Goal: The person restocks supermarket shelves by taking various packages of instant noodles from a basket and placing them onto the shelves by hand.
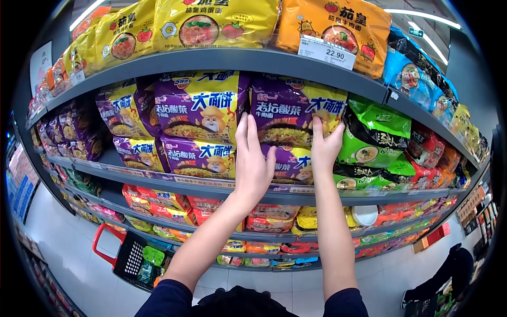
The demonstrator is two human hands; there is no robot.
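Fingers: those of the left hand [252, 164] reach up, nearly straight and together, along the left edge of the upper noodle pack [282, 100], thumb spread wide; the right hand [326, 150] has one digit upright on the pack's front, near its right edge, the rest partly hidden. Whether either hand presses firmly, I cannot tell.
Upper noodle pack: purple and yellow, between the two hands, above a lower noodle pack [288, 164] of the same kind, on the middle shelf [211, 182].
Left along the shelf: more purple-and-yellow packs [198, 108], stacked two high.
Right along the shelf: green noodle packs [375, 132], just beside the right hand.
Above: yellow packs [211, 26] and an orange pack [338, 31] with a price card [327, 53] reading 22.90.
Basket: on the near floor to the left, a black basket [129, 259] with green packages [152, 256] inside; no purple pack shows in its visible part.
Progress: both hands are at the pack, apparently an early stage of handling; the pack is not yet clear of its stack.
Far right: another person's dark-clothed leg [446, 274].
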